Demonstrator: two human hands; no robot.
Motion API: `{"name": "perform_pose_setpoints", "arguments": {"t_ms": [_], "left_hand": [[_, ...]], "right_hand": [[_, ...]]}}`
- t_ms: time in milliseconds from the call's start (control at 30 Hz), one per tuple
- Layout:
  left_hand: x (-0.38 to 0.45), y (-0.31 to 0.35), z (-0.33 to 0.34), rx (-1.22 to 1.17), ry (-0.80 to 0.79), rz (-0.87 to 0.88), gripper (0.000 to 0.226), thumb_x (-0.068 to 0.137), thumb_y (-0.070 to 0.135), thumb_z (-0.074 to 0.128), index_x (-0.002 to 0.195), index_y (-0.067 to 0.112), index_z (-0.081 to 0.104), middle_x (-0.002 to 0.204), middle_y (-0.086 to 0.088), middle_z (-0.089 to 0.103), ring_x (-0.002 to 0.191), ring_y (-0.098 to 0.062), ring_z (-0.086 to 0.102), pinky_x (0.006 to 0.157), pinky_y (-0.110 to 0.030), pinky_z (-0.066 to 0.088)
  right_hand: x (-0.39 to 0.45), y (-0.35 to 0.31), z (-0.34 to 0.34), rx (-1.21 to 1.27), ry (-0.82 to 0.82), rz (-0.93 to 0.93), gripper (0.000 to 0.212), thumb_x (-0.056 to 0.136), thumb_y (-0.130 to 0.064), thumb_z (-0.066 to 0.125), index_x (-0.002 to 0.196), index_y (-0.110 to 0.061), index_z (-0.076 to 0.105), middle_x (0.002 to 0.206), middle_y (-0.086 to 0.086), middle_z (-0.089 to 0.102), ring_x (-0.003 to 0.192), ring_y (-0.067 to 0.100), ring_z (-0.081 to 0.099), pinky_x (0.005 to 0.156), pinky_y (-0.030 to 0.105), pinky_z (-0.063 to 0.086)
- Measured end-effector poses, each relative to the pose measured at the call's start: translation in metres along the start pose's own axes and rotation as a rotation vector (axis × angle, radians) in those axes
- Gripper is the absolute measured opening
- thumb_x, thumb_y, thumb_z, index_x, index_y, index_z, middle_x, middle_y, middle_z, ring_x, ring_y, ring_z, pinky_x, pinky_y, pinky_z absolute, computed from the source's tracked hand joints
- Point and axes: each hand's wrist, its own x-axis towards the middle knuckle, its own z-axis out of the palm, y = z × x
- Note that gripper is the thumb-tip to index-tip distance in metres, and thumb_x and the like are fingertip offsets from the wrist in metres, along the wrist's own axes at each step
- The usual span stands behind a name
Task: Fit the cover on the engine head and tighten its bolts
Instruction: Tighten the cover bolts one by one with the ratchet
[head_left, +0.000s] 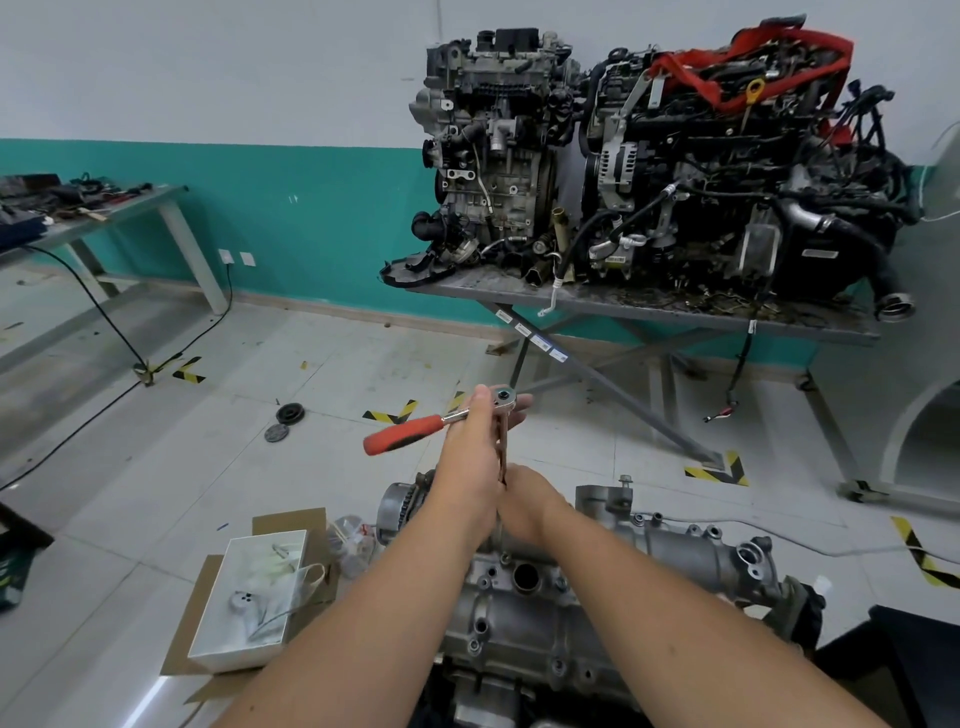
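Pointing left: ratchet (415, 432), extension upright.

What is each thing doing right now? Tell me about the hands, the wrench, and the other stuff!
Left hand: wrapped around the ratchet head.
Right hand: closed low on the extension bar.
Ratchet wrench: red handle sticking out left, bar pointing down.
Engine cover: sitting on the engine head.
White box: open.
Flanged bolt: standing up, not screwed down.

two hands (470, 457), one ratchet (410, 434), two engines on the table (649, 306), two floor discs (290, 414)
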Motion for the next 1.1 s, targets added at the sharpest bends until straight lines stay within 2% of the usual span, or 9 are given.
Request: {"name": "perform_pose_setpoints", "arguments": {"t_ms": [67, 167, 300, 400, 567, 733, 900, 1033, 1100], "left_hand": [[0.001, 0.003, -0.007, -0.031, -0.089, -0.066, 0.048, 0.107, 0.041, 0.034, 0.096, 0.021, 0.076, 0.107, 0.001, 0.077, 0.112, -0.011, 0.067, 0.112, -0.046, 0.038], [0.002, 0.01, -0.019, -0.018, -0.212, -0.09, 0.042, 0.108, 0.036, 0.034, 0.107, 0.008, 0.064, 0.112, -0.006, 0.075, 0.114, -0.011, 0.067, 0.099, -0.039, 0.042], [-0.002, 0.014, -0.026, -0.027, -0.258, -0.102, 0.04, 0.109, 0.029, 0.033, 0.109, 0.004, 0.064, 0.114, -0.009, 0.074, 0.115, -0.012, 0.067, 0.101, -0.037, 0.042], [-0.005, 0.017, -0.026, -0.024, -0.228, -0.076, 0.033, 0.108, 0.024, 0.036, 0.105, 0.005, 0.063, 0.108, -0.01, 0.075, 0.112, -0.017, 0.069, 0.104, -0.04, 0.045], [-0.007, 0.022, -0.023, 0.015, -0.15, -0.06, 0.028, 0.108, 0.023, 0.039, 0.115, 0.002, 0.056, 0.102, -0.009, 0.076, 0.105, -0.017, 0.071, 0.097, -0.039, 0.048], [-0.005, 0.028, -0.018, 0.17, -0.135, -0.051, 0.03, 0.108, 0.028, 0.034, 0.102, 0.014, 0.06, 0.094, -0.001, 0.078, 0.096, -0.01, 0.073, 0.096, -0.043, 0.047], [-0.002, 0.035, -0.014, 0.263, -0.135, -0.067, 0.027, 0.107, 0.032, 0.032, 0.116, 0.018, 0.054, 0.091, 0.002, 0.078, 0.086, -0.007, 0.073, 0.091, -0.044, 0.047], [-0.003, 0.041, -0.009, 0.34, -0.12, -0.068, 0.032, 0.106, 0.033, 0.031, 0.098, 0.023, 0.06, 0.09, 0.004, 0.078, 0.09, -0.01, 0.072, 0.089, -0.042, 0.049], [-0.004, 0.045, -0.007, 0.382, -0.122, -0.058, 0.031, 0.107, 0.031, 0.031, 0.097, 0.025, 0.059, 0.088, 0.004, 0.078, 0.091, -0.012, 0.072, 0.085, -0.04, 0.05]], "right_hand": [[0.0, 0.001, -0.001, -0.04, -0.013, 0.005, 0.018, 0.102, -0.018, 0.035, 0.095, -0.018, 0.052, 0.105, 0.006, 0.062, 0.105, 0.03, 0.058, 0.099, 0.046, 0.044], [-0.002, 0.001, -0.003, -0.048, -0.013, 0.008, 0.022, 0.104, -0.023, 0.036, 0.103, -0.015, 0.056, 0.108, 0.004, 0.061, 0.111, 0.03, 0.057, 0.101, 0.045, 0.042], [-0.001, 0.002, -0.001, -0.069, -0.014, 0.012, 0.026, 0.105, -0.024, 0.036, 0.113, -0.013, 0.058, 0.117, 0.007, 0.063, 0.113, 0.03, 0.057, 0.102, 0.045, 0.042], [-0.001, 0.004, 0.0, -0.068, 0.003, 0.015, 0.021, 0.105, -0.026, 0.036, 0.105, -0.018, 0.055, 0.117, 0.006, 0.063, 0.112, 0.03, 0.057, 0.103, 0.045, 0.041], [-0.002, 0.003, 0.0, -0.062, 0.017, 0.016, 0.019, 0.105, -0.027, 0.036, 0.104, -0.02, 0.053, 0.114, 0.005, 0.063, 0.111, 0.029, 0.057, 0.103, 0.045, 0.041], [-0.002, 0.002, 0.0, -0.053, 0.001, 0.013, 0.017, 0.105, -0.026, 0.036, 0.101, -0.021, 0.051, 0.104, 0.002, 0.06, 0.105, 0.027, 0.057, 0.102, 0.045, 0.042], [-0.002, 0.003, 0.0, -0.06, 0.007, -0.012, 0.019, 0.104, -0.024, 0.036, 0.09, -0.019, 0.048, 0.096, 0.003, 0.058, 0.096, 0.028, 0.055, 0.1, 0.046, 0.042], [-0.002, 0.003, 0.0, -0.064, 0.002, -0.019, 0.026, 0.103, -0.02, 0.035, 0.077, -0.023, 0.041, 0.081, -0.003, 0.051, 0.086, 0.025, 0.048, 0.092, 0.042, 0.041], [-0.003, 0.002, -0.001, -0.07, 0.005, -0.02, 0.031, 0.102, -0.02, 0.035, 0.072, -0.025, 0.037, 0.083, -0.002, 0.051, 0.086, 0.025, 0.047, 0.092, 0.042, 0.041]]}}
